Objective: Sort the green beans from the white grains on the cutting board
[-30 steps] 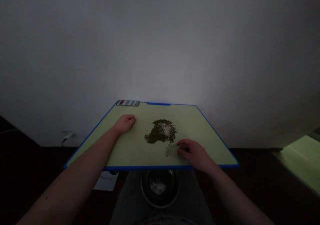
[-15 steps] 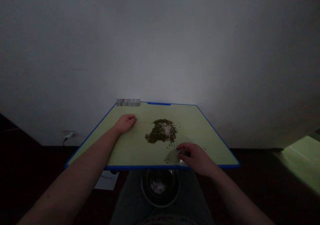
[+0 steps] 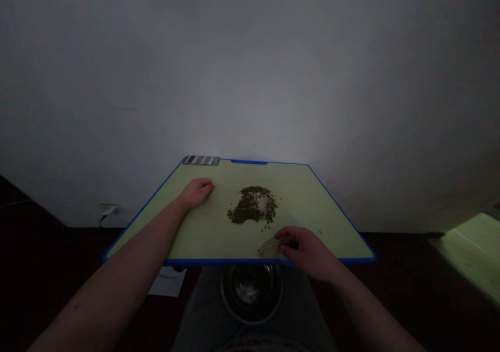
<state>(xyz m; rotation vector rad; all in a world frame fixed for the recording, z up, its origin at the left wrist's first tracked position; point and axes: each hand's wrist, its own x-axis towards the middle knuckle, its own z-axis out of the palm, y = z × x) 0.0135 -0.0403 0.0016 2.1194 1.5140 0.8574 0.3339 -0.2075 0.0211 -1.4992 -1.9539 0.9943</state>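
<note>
On the pale tabletop [image 3: 219, 237] lies a loose spread of small greenish-brown grains [image 3: 246, 209], with a pale patch [image 3: 263, 203] among them. To its left my left hand [image 3: 198, 191] rests on the surface, fingers curled in and nothing visible in them. Near the front edge my right hand [image 3: 302, 248] pinches a clear, round-rimmed container [image 3: 269, 246], apparently a see-through cup or bowl, tilted low at the table. A few stray grains lie between it and the spread. Below the edge, a metal bowl [image 3: 252, 315] sits on my lap.
A phone-like flat device [image 3: 201, 160] lies at the far left corner. The table has a raised blue rim [image 3: 336, 261] and stands against a grey wall [image 3: 250, 81]. A plug with a cord [image 3: 109, 211] is in the wall at left. A small dark sliver [image 3: 321, 233] lies at right.
My right hand and the clear container have shifted very slightly downward at the table's front edge. My left hand and the grains look the same.
</note>
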